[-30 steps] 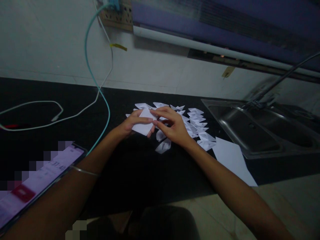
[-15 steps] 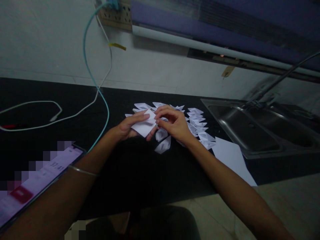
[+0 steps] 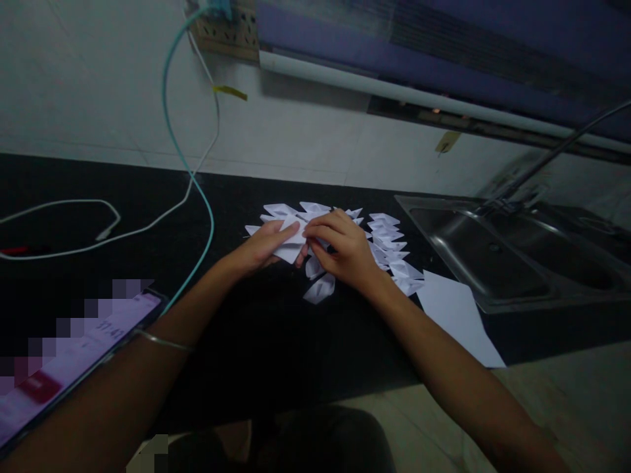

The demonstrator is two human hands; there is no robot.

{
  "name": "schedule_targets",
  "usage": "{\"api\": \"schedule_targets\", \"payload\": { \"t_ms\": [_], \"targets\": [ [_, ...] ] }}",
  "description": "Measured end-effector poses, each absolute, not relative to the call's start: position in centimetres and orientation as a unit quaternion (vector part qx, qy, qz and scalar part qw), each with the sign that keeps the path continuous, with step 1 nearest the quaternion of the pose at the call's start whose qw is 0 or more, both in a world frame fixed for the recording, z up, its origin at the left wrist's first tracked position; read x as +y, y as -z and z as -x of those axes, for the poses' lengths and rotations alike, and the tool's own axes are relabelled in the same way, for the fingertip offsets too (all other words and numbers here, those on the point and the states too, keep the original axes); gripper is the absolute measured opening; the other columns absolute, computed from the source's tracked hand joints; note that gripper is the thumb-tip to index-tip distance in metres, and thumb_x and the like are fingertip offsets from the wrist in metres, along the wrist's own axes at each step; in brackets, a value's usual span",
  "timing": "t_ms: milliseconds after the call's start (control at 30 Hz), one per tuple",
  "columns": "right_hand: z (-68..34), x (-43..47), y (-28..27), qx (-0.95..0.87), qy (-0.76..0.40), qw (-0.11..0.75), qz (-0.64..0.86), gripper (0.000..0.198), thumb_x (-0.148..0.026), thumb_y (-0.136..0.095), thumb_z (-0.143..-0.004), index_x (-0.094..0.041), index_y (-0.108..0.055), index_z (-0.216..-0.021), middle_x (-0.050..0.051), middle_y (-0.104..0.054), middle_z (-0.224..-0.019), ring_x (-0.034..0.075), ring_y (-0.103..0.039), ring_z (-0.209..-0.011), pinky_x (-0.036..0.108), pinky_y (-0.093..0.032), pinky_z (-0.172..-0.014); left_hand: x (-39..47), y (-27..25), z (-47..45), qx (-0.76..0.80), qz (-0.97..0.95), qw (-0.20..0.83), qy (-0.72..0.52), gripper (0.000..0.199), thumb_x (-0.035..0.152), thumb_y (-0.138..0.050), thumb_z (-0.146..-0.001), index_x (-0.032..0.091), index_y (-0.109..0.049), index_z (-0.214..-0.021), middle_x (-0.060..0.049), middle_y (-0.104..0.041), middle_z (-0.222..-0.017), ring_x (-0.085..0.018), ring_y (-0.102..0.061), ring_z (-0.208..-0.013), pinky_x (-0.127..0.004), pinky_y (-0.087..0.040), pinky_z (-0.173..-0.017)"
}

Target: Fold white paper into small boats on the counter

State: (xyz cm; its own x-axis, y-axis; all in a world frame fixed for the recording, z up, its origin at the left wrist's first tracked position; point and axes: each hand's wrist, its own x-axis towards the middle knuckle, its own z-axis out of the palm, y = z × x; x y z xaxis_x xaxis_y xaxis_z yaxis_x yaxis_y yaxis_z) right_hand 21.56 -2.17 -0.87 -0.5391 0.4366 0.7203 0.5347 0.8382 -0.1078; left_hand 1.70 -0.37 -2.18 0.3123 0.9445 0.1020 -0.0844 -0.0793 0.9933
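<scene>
A small folded piece of white paper (image 3: pixel 292 249) is held up between my two hands over the black counter. My left hand (image 3: pixel 263 246) grips its left side, thumb on top and fingers beneath. On the right edge, my right hand (image 3: pixel 342 246) pinches the paper with thumb and fingertips, which partly hide that edge. Several folded white paper boats (image 3: pixel 387 233) lie in rows behind and to the right of my hands. One more paper boat (image 3: pixel 320 288) rests just below my hands, nearer to me.
White sheets (image 3: pixel 456 318) lie at the right, beside a steel sink (image 3: pixel 473 256) with a faucet. A phone (image 3: pixel 113 335) with a lit timer is by my left forearm. Teal cable (image 3: pixel 211 217) and white cable (image 3: pixel 148 228) run over the counter's left side.
The folded paper has turned slightly between my hands and less of it shows. My left fingers have slid further in towards my right hand. The boats and sheets stay put.
</scene>
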Motion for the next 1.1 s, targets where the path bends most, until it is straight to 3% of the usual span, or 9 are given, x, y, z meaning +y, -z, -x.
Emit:
{"api": "schedule_targets", "payload": {
  "t_ms": [200,333,500,600,700,800,933,1100],
  "targets": [
    [-21.0,-2.9,1.1,-0.851,0.123,0.399,0.320,0.014,-0.015,-0.057,-0.090,-0.020,-0.069,-0.096,0.009,-0.068,-0.102,0.023,-0.057,-0.094,0.040,-0.047,-0.080,-0.3,2.0,-2.8,0.365,-0.602,0.535,-0.467,0.030,0.041,-0.058,-0.093,0.014,-0.066,-0.083,-0.001,-0.064,-0.064,-0.014,-0.059,-0.056,-0.024,-0.048,-0.054],
    [-20.2,-3.7,1.3,-0.825,0.102,0.417,0.368,0.015,-0.015,-0.057,-0.089,-0.022,-0.069,-0.094,0.009,-0.066,-0.103,0.024,-0.055,-0.090,0.041,-0.046,-0.077,-0.3,2.0,-3.4,0.353,-0.630,0.478,-0.500,0.033,0.045,-0.055,-0.094,0.015,-0.068,-0.088,-0.002,-0.065,-0.066,-0.014,-0.059,-0.058,-0.025,-0.048,-0.055],
    [-19.1,-4.3,1.4,-0.814,-0.041,0.445,0.372,0.030,-0.010,-0.054,-0.085,-0.022,-0.068,-0.108,0.009,-0.068,-0.104,0.023,-0.060,-0.095,0.041,-0.050,-0.084,0.3,3.0,-3.3,0.340,-0.652,0.395,-0.550,0.040,0.051,-0.048,-0.097,0.018,-0.069,-0.106,-0.007,-0.070,-0.092,-0.018,-0.065,-0.087,-0.028,-0.052,-0.079],
    [-18.4,-4.3,1.3,-0.759,-0.162,0.500,0.384,0.019,-0.018,-0.056,-0.088,-0.022,-0.068,-0.102,0.006,-0.070,-0.102,0.018,-0.064,-0.088,0.034,-0.054,-0.075,0.7,3.5,-2.9,0.339,-0.682,0.359,-0.540,0.040,0.050,-0.044,-0.099,0.021,-0.068,-0.114,-0.009,-0.067,-0.106,-0.019,-0.061,-0.103,-0.030,-0.049,-0.093],
    [-18.1,-3.7,1.5,-0.668,-0.250,0.559,0.422,0.012,-0.032,-0.064,-0.087,-0.021,-0.063,-0.092,0.004,-0.069,-0.092,0.015,-0.065,-0.081,0.027,-0.054,-0.065,0.7,3.6,-2.8,0.336,-0.715,0.308,-0.530,0.039,0.048,-0.044,-0.100,0.021,-0.069,-0.116,-0.009,-0.060,-0.111,-0.019,-0.057,-0.108,-0.032,-0.044,-0.101],
    [-18.3,-2.8,1.9,-0.605,-0.285,0.607,0.429,0.019,-0.030,-0.071,-0.081,-0.021,-0.058,-0.091,0.002,-0.067,-0.084,0.014,-0.066,-0.077,0.027,-0.055,-0.067,0.5,3.4,-2.9,0.331,-0.745,0.266,-0.514,0.036,0.043,-0.049,-0.099,0.023,-0.069,-0.121,-0.007,-0.055,-0.105,-0.018,-0.055,-0.102,-0.035,-0.044,-0.101],
    [-18.8,-2.3,2.1,-0.612,-0.269,0.617,0.416,0.017,-0.027,-0.074,-0.079,-0.020,-0.065,-0.091,0.004,-0.071,-0.089,0.016,-0.067,-0.080,0.030,-0.056,-0.071,0.3,2.8,-2.8,0.309,-0.767,0.290,-0.482,0.033,0.037,-0.056,-0.096,0.026,-0.069,-0.125,-0.005,-0.060,-0.098,-0.019,-0.057,-0.095,-0.039,-0.048,-0.094],
    [-19.4,-2.9,1.2,-0.672,-0.184,0.586,0.414,0.009,-0.024,-0.066,-0.085,-0.021,-0.071,-0.091,0.004,-0.072,-0.093,0.017,-0.065,-0.085,0.031,-0.051,-0.070,-0.1,2.0,-2.7,0.295,-0.720,0.400,-0.485,0.040,0.038,-0.071,-0.086,0.023,-0.069,-0.122,-0.008,-0.070,-0.111,-0.021,-0.063,-0.103,-0.035,-0.050,-0.091]
  ]
}}
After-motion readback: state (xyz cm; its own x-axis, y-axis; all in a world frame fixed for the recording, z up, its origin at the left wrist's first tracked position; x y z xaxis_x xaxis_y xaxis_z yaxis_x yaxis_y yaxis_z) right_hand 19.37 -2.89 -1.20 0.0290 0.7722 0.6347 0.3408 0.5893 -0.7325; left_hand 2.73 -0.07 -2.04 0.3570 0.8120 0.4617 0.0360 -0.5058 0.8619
